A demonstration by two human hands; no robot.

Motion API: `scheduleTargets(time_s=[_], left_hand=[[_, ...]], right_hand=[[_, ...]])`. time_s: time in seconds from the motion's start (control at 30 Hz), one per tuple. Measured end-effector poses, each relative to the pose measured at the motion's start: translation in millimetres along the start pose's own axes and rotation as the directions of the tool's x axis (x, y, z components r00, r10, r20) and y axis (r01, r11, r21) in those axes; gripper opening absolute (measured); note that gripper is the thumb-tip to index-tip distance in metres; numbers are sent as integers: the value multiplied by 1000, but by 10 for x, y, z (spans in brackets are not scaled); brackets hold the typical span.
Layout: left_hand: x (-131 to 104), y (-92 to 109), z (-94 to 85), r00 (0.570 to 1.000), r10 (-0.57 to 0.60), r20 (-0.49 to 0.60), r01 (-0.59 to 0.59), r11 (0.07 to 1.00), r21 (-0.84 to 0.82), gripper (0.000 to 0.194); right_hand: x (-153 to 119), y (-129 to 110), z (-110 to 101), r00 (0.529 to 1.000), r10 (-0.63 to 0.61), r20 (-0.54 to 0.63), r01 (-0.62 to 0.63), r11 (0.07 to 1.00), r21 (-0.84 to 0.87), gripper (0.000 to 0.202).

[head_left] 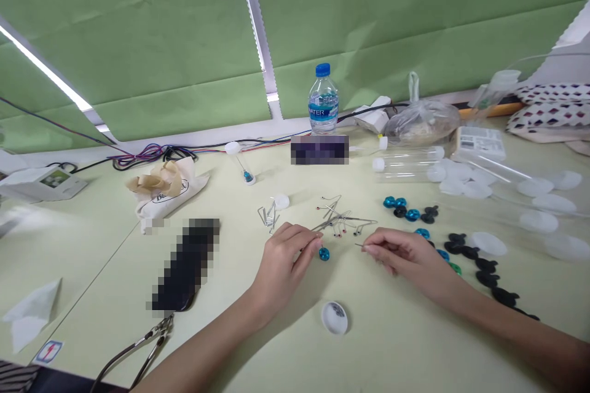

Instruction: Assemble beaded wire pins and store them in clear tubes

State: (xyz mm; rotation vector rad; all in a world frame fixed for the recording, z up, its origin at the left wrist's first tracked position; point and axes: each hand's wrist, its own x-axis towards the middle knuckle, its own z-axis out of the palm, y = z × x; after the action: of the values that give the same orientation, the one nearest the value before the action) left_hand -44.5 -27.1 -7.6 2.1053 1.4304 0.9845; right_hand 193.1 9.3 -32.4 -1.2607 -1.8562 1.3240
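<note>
My left hand (pixel 288 258) pinches a thin metal wire, and a small shiny blue part (pixel 324 253) hangs just under its fingertips. To the right, my right hand (pixel 405 258) has its fingers closed on a short thin metal piece (pixel 360 245) that points left. The two hands are apart. Behind them lies a loose pile of bent metal wires (pixel 338 218) with small coloured ends. Nearer to me stands a round white cap (pixel 334 318) with small dark bits inside.
Blue parts (pixel 412 215) and black parts (pixel 487 278) lie at the right, beside clear tubes (pixel 405 169). A water bottle (pixel 323 104) stands at the back. Leftward are hex keys (pixel 268 218), a cloth pouch (pixel 170 193) and a phone (pixel 187 267) with a strap.
</note>
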Motion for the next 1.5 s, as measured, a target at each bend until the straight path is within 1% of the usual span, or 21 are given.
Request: scheduleTargets(time_s=[0.2,0.4,0.6,0.7,0.8,0.87,0.93,1.0,1.07,1.1,1.2,1.3,1.4,1.5], left_hand=[[22,14,21,998,41,49,-43,997,59,25],[22,37,9,996,66,55,-71,993,94,24],[21,21,16,997,37,68,-43,996,79,26],[15,-5,-11,998,30,60,-32,999,35,20],[15,-40,-92,999,44,13,-44,999,-9,33],[33,-73,-171,998,44,-53,-45,999,-5,37],[73,-123,-257,991,7,-135,-2,999,43,37],[126,-194,-337,979,-37,-202,64,990,128,30],[176,-286,-395,972,-53,-228,108,966,235,25],[196,-335,-414,974,-59,-217,122,949,291,24],[223,-465,-417,987,-86,-138,139,886,442,19],[212,-524,-360,993,-99,-62,116,845,523,15],[187,-507,-291,997,-79,-7,71,845,529,16],[169,-470,-263,999,-44,22,25,840,542,18]], right_hand=[[-1,-6,1,1000,-7,-4,7,1000,-11,26],[-11,-11,7,1000,-6,-10,6,1000,-1,25],[-9,-18,0,1000,-4,-8,4,1000,-6,26],[-10,-13,5,1000,-9,-25,9,1000,16,26],[-18,-11,6,998,1,-63,3,998,68,27],[-22,-12,0,994,21,-105,-9,994,108,27],[-20,-13,-13,985,39,-165,-16,991,136,27],[-15,-9,-28,971,55,-232,-19,988,155,27],[-13,-2,-38,956,63,-287,-11,984,178,27],[-15,1,-42,949,60,-311,1,981,192,27],[-42,-10,-51,927,29,-373,64,970,234,23],[-81,-63,-91,898,-17,-441,146,954,260,18],[-94,-137,-179,836,-57,-546,220,946,239,15],[-62,-195,-284,754,-86,-651,286,936,207,14]])
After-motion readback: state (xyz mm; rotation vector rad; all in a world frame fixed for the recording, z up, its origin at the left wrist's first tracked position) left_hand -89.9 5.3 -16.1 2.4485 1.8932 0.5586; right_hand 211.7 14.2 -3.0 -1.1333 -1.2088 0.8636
